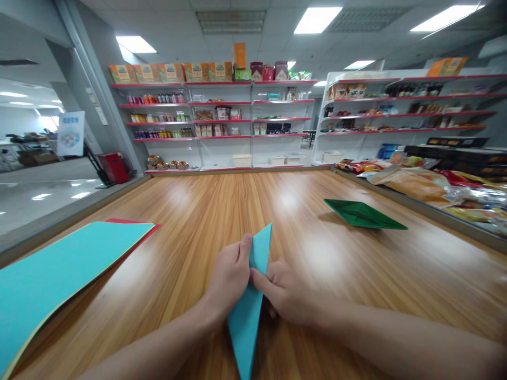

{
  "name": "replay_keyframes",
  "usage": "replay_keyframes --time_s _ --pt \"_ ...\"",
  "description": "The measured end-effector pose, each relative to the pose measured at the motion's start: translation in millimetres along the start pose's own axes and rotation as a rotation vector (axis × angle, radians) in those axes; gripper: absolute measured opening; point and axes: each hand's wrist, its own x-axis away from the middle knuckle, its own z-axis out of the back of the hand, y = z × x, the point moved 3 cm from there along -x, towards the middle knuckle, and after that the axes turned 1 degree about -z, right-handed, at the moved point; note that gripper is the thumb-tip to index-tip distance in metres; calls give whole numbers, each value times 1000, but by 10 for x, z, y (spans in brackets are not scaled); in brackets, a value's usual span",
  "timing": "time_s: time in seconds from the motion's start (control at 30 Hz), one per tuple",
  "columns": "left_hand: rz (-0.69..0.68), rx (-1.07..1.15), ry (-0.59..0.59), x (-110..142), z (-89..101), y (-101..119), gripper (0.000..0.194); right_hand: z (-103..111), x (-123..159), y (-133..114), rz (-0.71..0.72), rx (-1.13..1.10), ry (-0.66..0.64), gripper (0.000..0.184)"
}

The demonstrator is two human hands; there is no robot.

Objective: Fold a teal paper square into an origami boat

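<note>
We work at a glossy wooden table (pixel 190 221) in a shop-like room, stocked shelves (pixel 214 121) at twelve o'clock. Our left hand (pixel 229 277) and right hand (pixel 287 293) pinch a folded blue paper (pixel 247 322) at centre; its long axis runs six to twelve, tip up. A green folded paper (pixel 364 215) lies at two o'clock.

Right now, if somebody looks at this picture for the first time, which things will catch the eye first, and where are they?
First, the folded blue paper in the near middle of the wooden table, pinched between the left hand and the right hand. Next, the stack of coloured sheets at the near left edge, turquoise on top, and the green folded paper lying farther off to the right.
</note>
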Motion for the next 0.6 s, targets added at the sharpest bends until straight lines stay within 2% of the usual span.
replay_keyframes --time_s 0.1,0.23,0.33,0.4,0.53,0.6 --pt "14 -5 26 18 10 25 52 -87 66 -111 28 56 -36 68" --pt "178 116 -124 49 -58 20 56 -91 127 -177 138 102 -123 72" --pt "137 80 -117 44 -49 43 57 -87 125 -137 106 31 -144 70" --pt "89 49 -95 36 -24 48 57 -50 76 -84 28 -77 -53 68" --pt "49 77 -180 34 -31 24 57 149 -62 1 -16 -292 296 61" --pt "42 86 -206 27 -44 13 56 234 -117 34 -16 -355 356 58"
